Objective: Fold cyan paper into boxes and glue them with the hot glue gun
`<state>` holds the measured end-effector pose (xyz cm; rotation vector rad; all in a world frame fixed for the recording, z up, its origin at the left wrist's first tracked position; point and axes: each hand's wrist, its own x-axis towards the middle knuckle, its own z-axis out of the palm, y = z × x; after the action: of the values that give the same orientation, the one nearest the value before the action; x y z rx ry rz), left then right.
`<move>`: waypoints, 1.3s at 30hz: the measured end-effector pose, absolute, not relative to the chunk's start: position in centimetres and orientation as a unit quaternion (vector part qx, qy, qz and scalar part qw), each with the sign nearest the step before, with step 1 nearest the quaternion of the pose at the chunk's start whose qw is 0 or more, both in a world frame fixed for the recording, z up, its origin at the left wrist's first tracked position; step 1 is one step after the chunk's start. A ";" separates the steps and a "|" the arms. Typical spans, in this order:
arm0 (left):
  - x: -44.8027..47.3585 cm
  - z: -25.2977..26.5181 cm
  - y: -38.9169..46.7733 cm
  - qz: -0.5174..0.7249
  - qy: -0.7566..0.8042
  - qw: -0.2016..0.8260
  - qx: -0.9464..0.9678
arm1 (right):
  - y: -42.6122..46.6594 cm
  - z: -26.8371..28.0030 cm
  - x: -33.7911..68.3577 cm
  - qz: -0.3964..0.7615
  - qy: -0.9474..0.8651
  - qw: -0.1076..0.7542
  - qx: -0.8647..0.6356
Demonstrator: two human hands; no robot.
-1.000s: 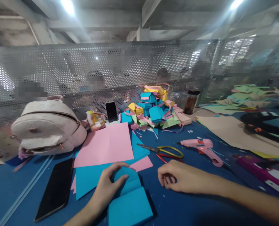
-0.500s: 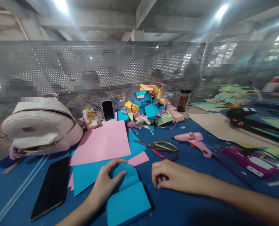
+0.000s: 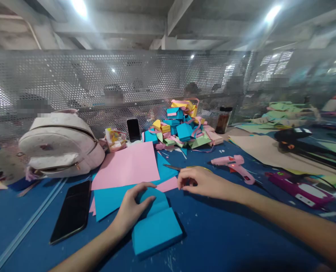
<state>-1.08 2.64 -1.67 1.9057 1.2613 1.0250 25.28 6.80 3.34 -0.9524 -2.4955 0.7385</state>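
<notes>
My left hand [image 3: 134,206] rests over the raised flap of a blue folded paper box [image 3: 157,232] lying on the table. Its thumb and fingers are spread apart on the flap, not closed round it. My right hand [image 3: 199,182] has loosely curled fingers, with nothing visible in them. It is over the handles of a pair of scissors [image 3: 171,167], hiding most of them; the blades point left. Left of its fingertips is a pink paper scrap [image 3: 167,184]. Behind my left hand, a pink sheet [image 3: 128,166] lies on top of blue sheets [image 3: 108,202].
A black phone [image 3: 71,211] lies at left, near a white backpack [image 3: 57,147]. A heap of coloured paper boxes [image 3: 182,128] and a jar [image 3: 223,120] stand by the perforated screen [image 3: 145,75]. At right are a pink glue gun [image 3: 234,166], a purple device [image 3: 299,190] and brown sheets [image 3: 258,151].
My right hand has moved away from me, from bare table onto the scissors' handles. My left hand stays on the blue folded paper box. The view has shifted slightly.
</notes>
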 end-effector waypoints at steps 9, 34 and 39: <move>-1.1 -1.6 2.4 0.395 0.476 0.299 0.726 | 6.0 3.8 26.1 0.282 -0.886 0.156 -0.334; -1.1 -1.6 2.3 0.396 0.477 0.303 0.723 | 4.4 3.2 26.2 0.242 -0.890 0.001 -0.386; -1.0 -1.6 2.2 0.397 0.478 0.304 0.722 | 5.7 2.6 25.7 0.258 -0.883 0.095 -0.381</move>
<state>-1.01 2.24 -1.56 1.9136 1.2657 1.0522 25.73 5.67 2.59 -1.1290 -2.6186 0.7643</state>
